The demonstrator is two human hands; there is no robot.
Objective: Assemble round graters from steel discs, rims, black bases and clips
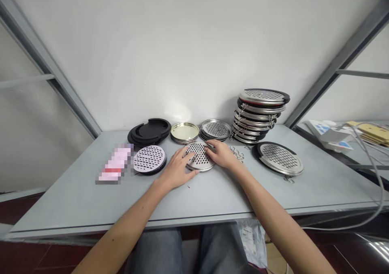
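A round metal lid with rows of slots [199, 156] lies on the table in front of me, over a shallow metal rim. My left hand [178, 166] grips its left side, fingers over the edge and thumb at the near rim. On the right side, the fingers of my right hand [223, 154] press on the rim and top. Small bent wire pieces [237, 154] lie just beyond my right hand. Behind the lid stand a stack of slotted metal lids [215, 128] and a stack of shallow gold-coloured round trays [184, 131]. The undersides of my fingers are hidden.
Black round holders [150, 130] and a pale slotted disc [148, 158] on a dark base sit at left, near a blurred-out phone-like object [115, 164]. A tall stack of assembled round units [258, 116] stands back right. One more unit [281, 158] lies before it.
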